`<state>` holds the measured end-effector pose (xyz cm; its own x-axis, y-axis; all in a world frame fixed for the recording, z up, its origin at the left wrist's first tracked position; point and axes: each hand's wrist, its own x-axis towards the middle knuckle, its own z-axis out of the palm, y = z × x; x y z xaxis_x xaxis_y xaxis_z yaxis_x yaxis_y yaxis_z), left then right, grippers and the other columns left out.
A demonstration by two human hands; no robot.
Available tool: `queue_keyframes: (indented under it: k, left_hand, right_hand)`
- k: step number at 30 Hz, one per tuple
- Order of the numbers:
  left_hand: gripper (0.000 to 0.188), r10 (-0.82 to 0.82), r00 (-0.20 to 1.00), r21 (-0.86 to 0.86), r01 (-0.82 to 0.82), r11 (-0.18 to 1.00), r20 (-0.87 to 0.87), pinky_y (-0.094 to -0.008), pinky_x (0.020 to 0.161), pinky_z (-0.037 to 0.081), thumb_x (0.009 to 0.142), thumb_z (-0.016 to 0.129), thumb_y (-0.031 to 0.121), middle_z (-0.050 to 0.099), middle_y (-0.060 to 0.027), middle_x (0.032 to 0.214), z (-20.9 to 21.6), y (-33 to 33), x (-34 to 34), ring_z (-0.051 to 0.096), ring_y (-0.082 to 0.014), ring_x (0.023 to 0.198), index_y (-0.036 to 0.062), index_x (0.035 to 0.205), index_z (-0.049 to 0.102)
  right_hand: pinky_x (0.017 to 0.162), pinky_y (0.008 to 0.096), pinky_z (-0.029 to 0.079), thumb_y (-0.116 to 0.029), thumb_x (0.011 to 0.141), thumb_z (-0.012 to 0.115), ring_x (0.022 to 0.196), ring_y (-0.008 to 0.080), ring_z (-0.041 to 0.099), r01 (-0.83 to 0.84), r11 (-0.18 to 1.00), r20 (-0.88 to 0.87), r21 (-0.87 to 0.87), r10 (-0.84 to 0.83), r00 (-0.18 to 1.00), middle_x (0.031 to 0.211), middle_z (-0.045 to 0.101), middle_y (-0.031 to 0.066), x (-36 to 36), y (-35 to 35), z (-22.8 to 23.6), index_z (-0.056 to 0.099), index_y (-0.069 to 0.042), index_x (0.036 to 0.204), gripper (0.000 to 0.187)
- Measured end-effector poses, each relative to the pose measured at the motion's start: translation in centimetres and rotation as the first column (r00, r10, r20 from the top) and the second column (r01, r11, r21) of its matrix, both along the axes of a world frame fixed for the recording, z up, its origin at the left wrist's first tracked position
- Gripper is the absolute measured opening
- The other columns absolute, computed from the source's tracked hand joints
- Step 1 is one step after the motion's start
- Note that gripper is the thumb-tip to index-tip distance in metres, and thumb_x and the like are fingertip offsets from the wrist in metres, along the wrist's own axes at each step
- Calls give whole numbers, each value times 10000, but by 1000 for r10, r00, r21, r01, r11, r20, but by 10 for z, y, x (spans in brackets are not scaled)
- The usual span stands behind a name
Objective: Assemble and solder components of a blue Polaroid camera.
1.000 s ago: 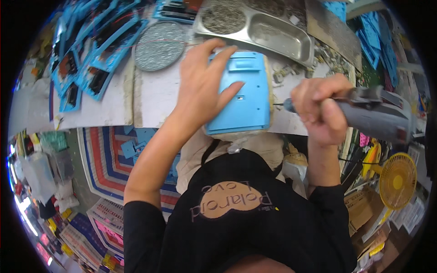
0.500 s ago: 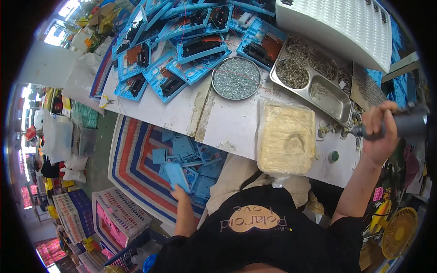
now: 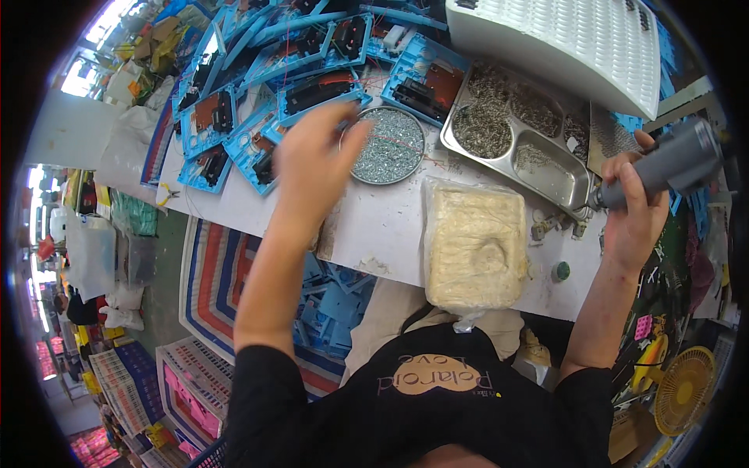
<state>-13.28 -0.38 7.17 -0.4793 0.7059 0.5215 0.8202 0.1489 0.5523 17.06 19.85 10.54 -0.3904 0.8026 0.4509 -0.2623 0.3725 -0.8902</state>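
Observation:
My left hand [image 3: 312, 168] hovers empty over the white table [image 3: 382, 226], fingers apart, reaching toward the blue plastic parts [image 3: 257, 117] piled at the upper left, beside a round dish of small screws [image 3: 388, 146]. My right hand [image 3: 636, 207] grips a grey electric screwdriver [image 3: 663, 165] at the right edge of the table, its tip pointing down-left near the metal tray [image 3: 538, 140]. A yellowish foam pad in plastic [image 3: 474, 242] lies bare between my hands.
The divided metal tray holds several heaps of screws. A white perforated panel [image 3: 569, 39] lies at the top right. Blue parts fill a bag on the floor [image 3: 335, 300] by a striped mat [image 3: 211, 265]. A yellow fan [image 3: 686, 390] stands at the lower right.
The blue part that lay on the pad went down to the floor pile with my left hand. That hand has since come back up, empty, over the table. My right hand kept the screwdriver.

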Motion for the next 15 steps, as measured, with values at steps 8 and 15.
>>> queue_keyframes:
  k: [8, 15]
  left_hand:
    - [974, 160, 976, -704, -217, 676, -148, -456, 900, 561, 827, 724, 626, 709, -253, 1120, -31, 165, -22, 705, -393, 1060, -91, 1393, 386]
    - [878, 315, 894, 29, -323, 946, -319, -493, 892, 548, 723, 820, 202, 553, -253, 1200, -8, 154, -11, 570, -440, 1093, -13, 1421, 334]
  right_hand:
    - [837, 317, 453, -113, 921, 665, 865, 155, 564, -108, 994, 15, 24, 108, 994, 926, 606, 85, 22, 9, 3, 453, 91, 1391, 554]
    - [870, 329, 486, -102, 915, 663, 951, 169, 607, -57, 997, 43, 57, 55, 998, 1016, 638, 130, 25, 10, -4, 461, 25, 1415, 554]
